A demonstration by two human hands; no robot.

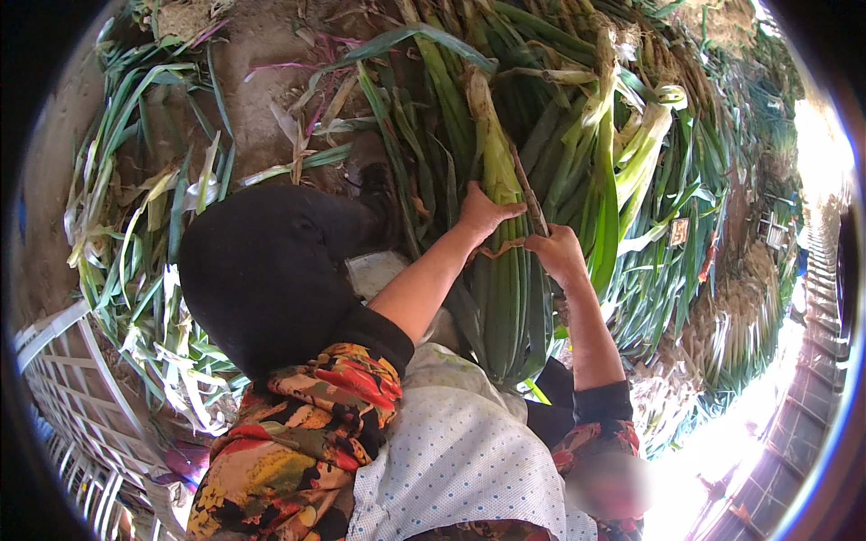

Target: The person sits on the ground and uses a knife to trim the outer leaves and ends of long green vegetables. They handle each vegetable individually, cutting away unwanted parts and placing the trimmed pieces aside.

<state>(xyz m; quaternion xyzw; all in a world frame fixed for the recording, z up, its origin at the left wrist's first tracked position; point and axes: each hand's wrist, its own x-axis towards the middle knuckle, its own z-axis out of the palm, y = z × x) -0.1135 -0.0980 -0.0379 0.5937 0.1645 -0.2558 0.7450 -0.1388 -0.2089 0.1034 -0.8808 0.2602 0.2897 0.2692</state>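
Note:
A leek-like plant with long green leaves lies in front of me, its root end away from me and its leaves towards my lap. Around its upper leaves, on the left side, my left hand is closed, thumb across the front. My right hand grips a dry brown leaf strip at the plant's right side. Its fingers are partly hidden. A thin dry strand runs between the two hands. More leek-like plants lie to the right. A dotted white apron covers my lap.
Piles of long green plants fill the right side. Loose leaves and trimmings are scattered over the soil floor at the left. White plastic crates stand at the lower left. A shoe rests beside the plants. Part of a person shows at lower right.

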